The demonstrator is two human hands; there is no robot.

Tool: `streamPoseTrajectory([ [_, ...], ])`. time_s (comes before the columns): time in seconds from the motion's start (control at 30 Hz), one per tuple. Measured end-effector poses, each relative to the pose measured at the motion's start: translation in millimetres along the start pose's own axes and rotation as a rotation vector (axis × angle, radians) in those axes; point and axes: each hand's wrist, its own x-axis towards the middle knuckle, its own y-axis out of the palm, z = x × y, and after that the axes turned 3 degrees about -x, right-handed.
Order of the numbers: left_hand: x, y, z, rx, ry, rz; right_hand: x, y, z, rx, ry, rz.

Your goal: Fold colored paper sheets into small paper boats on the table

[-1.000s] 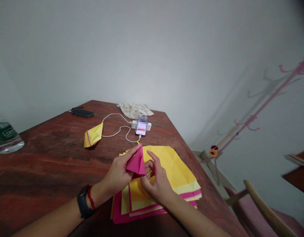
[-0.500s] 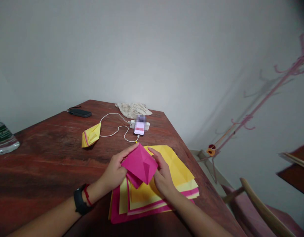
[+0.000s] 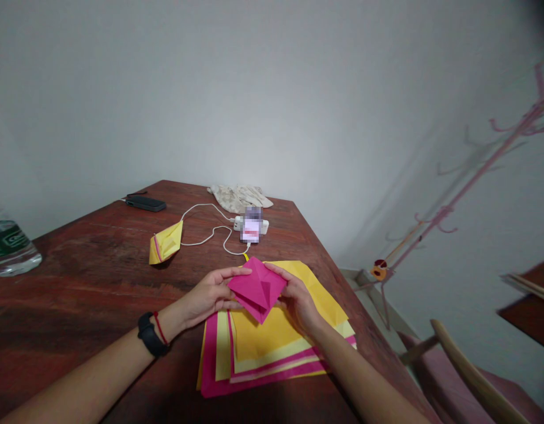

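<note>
Between my two hands is a folded pink paper [image 3: 259,287], diamond-shaped with creases and a raised flap on its front. My left hand [image 3: 214,292] grips its left corner, fingers on the upper edge and behind. On the right corner my right hand [image 3: 297,294] pinches it, with some fingers hidden behind the paper. Below it lies a stack of yellow, cream and pink paper sheets [image 3: 272,338]. A folded yellow paper piece [image 3: 166,242] with a pink stripe rests on the table to the left.
A phone [image 3: 251,228] lies on a white charger with white cables. Behind it is a pale cloth [image 3: 241,197]. A dark device [image 3: 145,203] and a water bottle [image 3: 13,247] are on the wooden table [image 3: 99,282]. To the right stand a chair [image 3: 466,371] and a pink coat rack [image 3: 479,168].
The pink paper has tilted and moved slightly right and up, its lower layers now closer together. My left hand has shifted its fingers along the left corner.
</note>
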Motion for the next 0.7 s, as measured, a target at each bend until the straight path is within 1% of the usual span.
streamPoseTrajectory([
  [0.1,0.7,-3.9,-2.9,-0.009,0.025,0.036,-2.3,0.4,5.7,0.048,0.022,0.053],
  [0.17,2.3,-5.4,-2.1,0.017,0.046,0.017,-3.1,1.7,7.0,0.013,0.029,0.031],
  [0.23,4.8,-5.8,0.9,0.085,0.061,-0.050,-4.1,4.2,6.2,-0.055,0.050,0.024],
  [0.33,8.3,-5.9,6.1,0.278,0.118,-0.164,-6.2,9.9,2.4,-0.118,0.078,0.074],
  [0.4,9.3,-6.3,7.7,0.398,0.169,-0.191,-7.0,14.0,-0.1,-0.120,0.073,0.078],
  [0.47,9.1,-6.6,7.5,0.477,0.199,-0.170,-6.5,17.2,-0.9,-0.121,0.052,0.037],
  [0.6,7.1,-5.1,7.4,0.694,0.257,-0.074,-2.7,18.2,1.1,-0.128,-0.018,-0.064],
  [0.7,6.1,-3.7,9.8,0.888,0.313,-0.071,-0.6,15.1,0.2,-0.157,-0.062,-0.060],
])
